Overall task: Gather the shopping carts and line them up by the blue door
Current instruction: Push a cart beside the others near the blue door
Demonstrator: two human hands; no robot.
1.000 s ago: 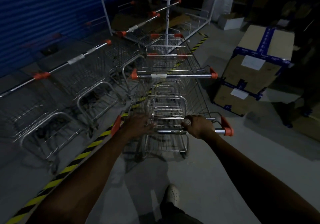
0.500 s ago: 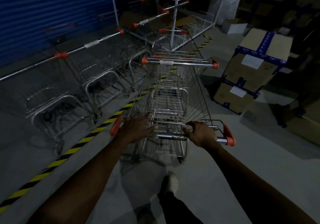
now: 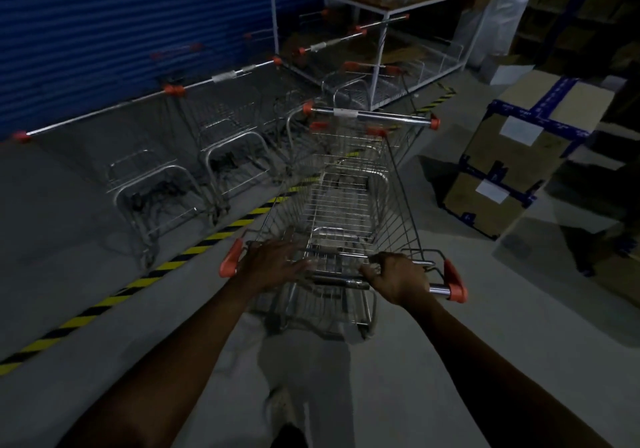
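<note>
I stand behind a wire shopping cart [image 3: 346, 212] with orange handle caps. My left hand [image 3: 273, 264] lies on the left part of its handle bar [image 3: 341, 279], fingers stretched out and blurred. My right hand [image 3: 398, 279] grips the bar near the right cap. A second cart [image 3: 370, 116] sits straight ahead, nose to nose with mine or nested into it; which one is unclear. Several more carts [image 3: 152, 177] stand side by side along the blue roller door [image 3: 121, 31], handles toward me.
A yellow-black floor stripe [image 3: 145, 277] runs diagonally between me and the parked row. A white metal rack [image 3: 381, 14] stands behind the row's far end. Stacked cardboard boxes [image 3: 519, 156] with blue tape sit close on the right. My foot shows below the cart.
The view has swung left, so the parked row and blue door now sit more centrally. My cart and the one ahead have rolled on with both hands still on the handle.
</note>
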